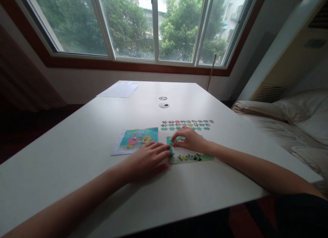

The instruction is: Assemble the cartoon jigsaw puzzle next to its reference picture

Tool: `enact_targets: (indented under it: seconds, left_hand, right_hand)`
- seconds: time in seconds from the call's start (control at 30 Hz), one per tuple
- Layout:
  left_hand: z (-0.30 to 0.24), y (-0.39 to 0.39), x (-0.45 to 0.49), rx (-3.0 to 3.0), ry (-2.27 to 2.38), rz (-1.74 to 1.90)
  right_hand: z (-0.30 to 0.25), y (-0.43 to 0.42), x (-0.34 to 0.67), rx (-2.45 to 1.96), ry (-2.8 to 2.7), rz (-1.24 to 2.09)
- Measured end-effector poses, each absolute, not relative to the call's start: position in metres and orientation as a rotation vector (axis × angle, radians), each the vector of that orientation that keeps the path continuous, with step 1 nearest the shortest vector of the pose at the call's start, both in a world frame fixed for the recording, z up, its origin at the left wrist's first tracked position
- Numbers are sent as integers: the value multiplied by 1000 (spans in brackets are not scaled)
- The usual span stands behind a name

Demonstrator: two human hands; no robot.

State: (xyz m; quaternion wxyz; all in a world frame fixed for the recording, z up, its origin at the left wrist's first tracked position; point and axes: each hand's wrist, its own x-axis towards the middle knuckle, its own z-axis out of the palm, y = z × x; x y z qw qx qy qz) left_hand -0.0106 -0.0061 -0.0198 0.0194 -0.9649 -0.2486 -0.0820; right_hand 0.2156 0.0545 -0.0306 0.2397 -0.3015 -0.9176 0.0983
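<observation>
A jigsaw puzzle board (189,158) lies on the white table, with a picture along its edges and a pale area in the middle. My left hand (151,159) rests flat with fingers stretched out, its fingertips touching the board's left edge. Over the board's upper left part, my right hand (189,139) pinches thumb and forefinger around what looks like a small green puzzle piece (171,141), mostly hidden by the fingers. Loose puzzle pieces (191,124) form rows just beyond the board. Left of it lies a cartoon picture sheet (133,139), partly behind my left hand.
Two small round flat items (164,105) lie farther back on the table (77,139). White paper (119,90) sits at the far left corner. A window is beyond the table, and a sofa (282,108) stands to the right. A thin stick (211,72) leans near the wall.
</observation>
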Motion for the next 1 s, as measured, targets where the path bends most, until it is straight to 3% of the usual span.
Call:
enact_targets:
  seconds: [0.67,1.0]
  left_hand:
    - [-19,-6,-9,-3003,-789,-227]
    - [-18,-7,-8,-2974,-796,-212]
  right_hand:
    - [-22,52,224,-607,-2699,137]
    - [-8,40,222,-491,-2965,-434]
